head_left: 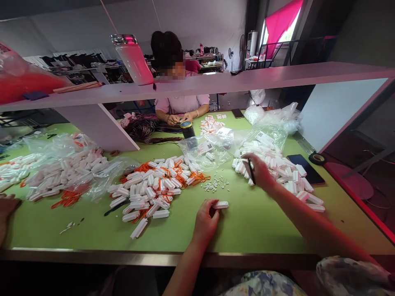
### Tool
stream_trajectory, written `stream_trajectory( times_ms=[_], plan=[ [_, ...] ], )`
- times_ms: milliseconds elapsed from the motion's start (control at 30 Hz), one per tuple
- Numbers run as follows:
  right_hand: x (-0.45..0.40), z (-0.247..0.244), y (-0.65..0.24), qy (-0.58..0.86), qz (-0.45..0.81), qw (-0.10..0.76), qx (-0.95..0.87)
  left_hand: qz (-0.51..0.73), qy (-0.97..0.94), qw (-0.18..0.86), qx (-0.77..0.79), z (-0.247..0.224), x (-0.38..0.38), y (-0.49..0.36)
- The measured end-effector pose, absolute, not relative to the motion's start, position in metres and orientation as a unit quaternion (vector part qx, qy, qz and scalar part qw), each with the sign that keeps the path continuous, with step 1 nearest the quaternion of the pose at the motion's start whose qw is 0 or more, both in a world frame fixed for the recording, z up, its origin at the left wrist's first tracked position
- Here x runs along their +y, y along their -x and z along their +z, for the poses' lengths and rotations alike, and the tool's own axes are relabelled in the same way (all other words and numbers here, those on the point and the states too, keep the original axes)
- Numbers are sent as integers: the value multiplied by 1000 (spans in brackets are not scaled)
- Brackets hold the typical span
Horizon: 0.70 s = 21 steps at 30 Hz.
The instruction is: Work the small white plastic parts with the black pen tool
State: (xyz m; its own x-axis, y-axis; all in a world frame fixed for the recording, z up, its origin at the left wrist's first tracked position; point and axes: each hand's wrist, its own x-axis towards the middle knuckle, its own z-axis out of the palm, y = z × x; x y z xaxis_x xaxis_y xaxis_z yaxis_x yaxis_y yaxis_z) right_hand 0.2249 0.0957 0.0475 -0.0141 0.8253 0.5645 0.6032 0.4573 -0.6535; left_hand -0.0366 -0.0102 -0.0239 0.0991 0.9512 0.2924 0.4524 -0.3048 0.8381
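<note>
Pinching a white plastic casing [222,205], left hand [206,218] sat near small white pegs [211,186]; right hand [261,170] held a slim black tool [251,172].

From my head, the camera faces forward and down, close behind the near edge of the worktop [247,230], seeing past its far edge to the back wall [210,22].

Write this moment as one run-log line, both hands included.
left hand: holds white piece | right hand: holds black tool, by right-hand white pile | small white bits: loose on green table
</note>
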Motion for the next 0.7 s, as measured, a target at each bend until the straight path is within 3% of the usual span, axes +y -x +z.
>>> stream_trajectory(
  times_ms=[33, 133, 200, 700],
  plan=[
    [87, 41, -210, 493, 147, 482, -709, 431, -683, 280, 520, -25, -10, 37],
    [65, 20, -171, 417, 403, 492, -649, 427, -686, 254, 532, -26, -9, 39],
    [55, 9, -155, 399, 486, 490, -604, 420, -694, 250, 529, -25, -10, 39],
    [39, -8, -152, 433, 541, 490, -528, 254, -784, 204, 529, 4, 23, 28]
  ],
)
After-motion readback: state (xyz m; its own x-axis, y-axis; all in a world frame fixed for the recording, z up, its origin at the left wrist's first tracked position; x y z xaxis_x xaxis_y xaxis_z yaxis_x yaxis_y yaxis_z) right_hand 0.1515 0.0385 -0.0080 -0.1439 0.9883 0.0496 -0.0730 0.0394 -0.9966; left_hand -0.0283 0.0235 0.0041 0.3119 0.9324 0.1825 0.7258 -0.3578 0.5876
